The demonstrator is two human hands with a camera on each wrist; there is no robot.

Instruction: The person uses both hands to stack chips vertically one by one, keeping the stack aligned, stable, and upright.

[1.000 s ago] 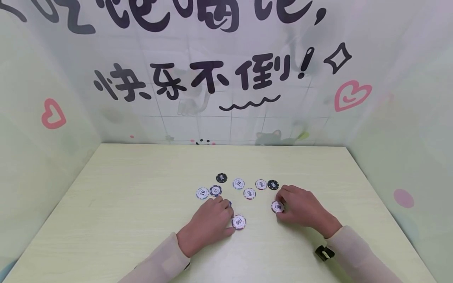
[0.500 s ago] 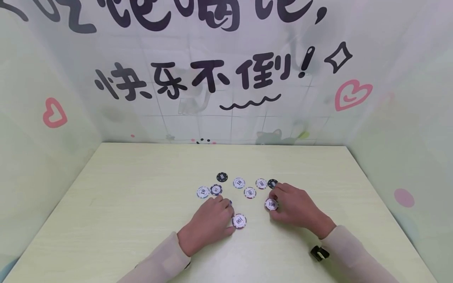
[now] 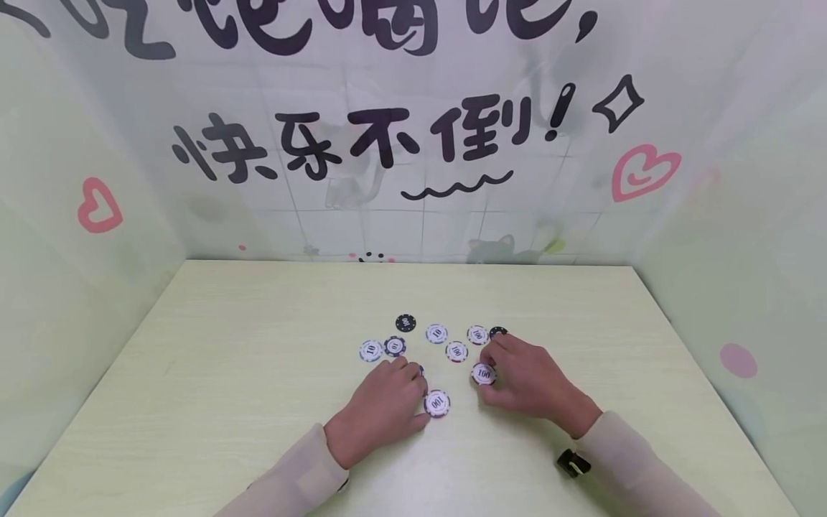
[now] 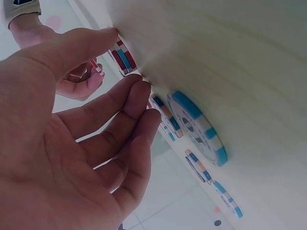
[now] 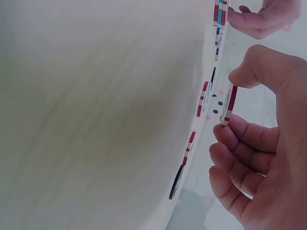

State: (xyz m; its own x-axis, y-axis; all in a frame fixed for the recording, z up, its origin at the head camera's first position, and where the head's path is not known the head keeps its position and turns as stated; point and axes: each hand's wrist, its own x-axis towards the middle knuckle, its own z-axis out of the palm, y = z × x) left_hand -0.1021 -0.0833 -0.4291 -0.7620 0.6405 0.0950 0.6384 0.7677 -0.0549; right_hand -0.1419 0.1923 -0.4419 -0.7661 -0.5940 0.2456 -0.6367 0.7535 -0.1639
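Note:
My left hand [image 3: 382,406] [image 4: 81,129] rests on the table, thumb and fingertips at the sides of a small chip stack [image 3: 437,404] [image 4: 123,56] [image 5: 220,13] topped by a white "100" chip. To the right, my right hand [image 3: 533,380] [image 5: 264,129] pinches one red-and-white "100" chip [image 3: 483,373] [image 5: 230,104] between thumb and finger. In the right wrist view this chip hangs clear of the tabletop. A blue-edged chip [image 3: 421,370] is mostly hidden behind my left hand.
Behind the hands lie loose flat chips: black ones [image 3: 405,323] [image 5: 176,182], white "10" ones [image 3: 371,351] [image 3: 436,334], a dark blue "10" [image 3: 395,347] and white "100" ones [image 3: 456,351] [image 3: 477,335]. Printed cloth walls surround the pale table [image 3: 226,402].
My right hand has moved left with its chip, closer to the stack, and now partly covers the right-hand black chip. My left hand has stayed in place.

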